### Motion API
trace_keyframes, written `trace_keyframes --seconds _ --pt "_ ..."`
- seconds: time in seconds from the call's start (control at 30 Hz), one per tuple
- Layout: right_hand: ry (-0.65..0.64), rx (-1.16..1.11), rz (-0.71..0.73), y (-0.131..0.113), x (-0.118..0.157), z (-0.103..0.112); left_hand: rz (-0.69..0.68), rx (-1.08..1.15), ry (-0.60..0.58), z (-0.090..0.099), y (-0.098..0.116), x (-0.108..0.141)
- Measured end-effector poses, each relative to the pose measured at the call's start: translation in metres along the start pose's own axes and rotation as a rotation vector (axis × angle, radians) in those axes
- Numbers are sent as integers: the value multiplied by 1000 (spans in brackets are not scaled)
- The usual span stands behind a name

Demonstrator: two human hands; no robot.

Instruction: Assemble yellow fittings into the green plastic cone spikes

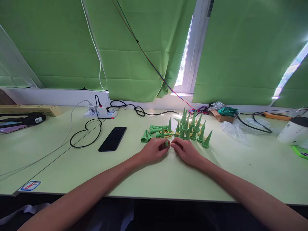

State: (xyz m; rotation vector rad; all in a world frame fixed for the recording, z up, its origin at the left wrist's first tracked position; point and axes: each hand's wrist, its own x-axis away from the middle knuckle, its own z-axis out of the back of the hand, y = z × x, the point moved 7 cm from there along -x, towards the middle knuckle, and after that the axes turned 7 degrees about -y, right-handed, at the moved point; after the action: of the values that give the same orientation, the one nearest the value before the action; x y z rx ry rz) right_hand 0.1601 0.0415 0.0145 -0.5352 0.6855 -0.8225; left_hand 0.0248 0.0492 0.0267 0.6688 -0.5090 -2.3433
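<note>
Left hand point(155, 149) pinches green piece point(166, 144), right of phone point(112, 139); right hand point(184, 150) just beside it, can't tell if holding anything. I'd brace left, bring right in straight. Upright green cones point(185, 125) farther right of phone: don't bump.

The cones point(206, 141) look like smooth plastic, the phone point(112, 139) glossy.

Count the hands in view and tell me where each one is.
2: the left hand, holding a small green piece in front of the green cones, and the right hand, close beside it on the right.
</note>
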Motion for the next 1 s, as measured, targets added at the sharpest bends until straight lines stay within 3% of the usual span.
trace_keyframes --seconds 0.27,0.6,0.77,1.0 --pt "26 75 11 5 1 -1 -30 -1 -31 -5 0 1" --pt "45 30 -72 1 1 5 121 156 55 3 -2 -1" --pt "35 70 -55 4 1 2 62 98 -1 -2 0 0" --pt "32 4 -79 5 0 1 -110 -170 -21 -4 11 4"
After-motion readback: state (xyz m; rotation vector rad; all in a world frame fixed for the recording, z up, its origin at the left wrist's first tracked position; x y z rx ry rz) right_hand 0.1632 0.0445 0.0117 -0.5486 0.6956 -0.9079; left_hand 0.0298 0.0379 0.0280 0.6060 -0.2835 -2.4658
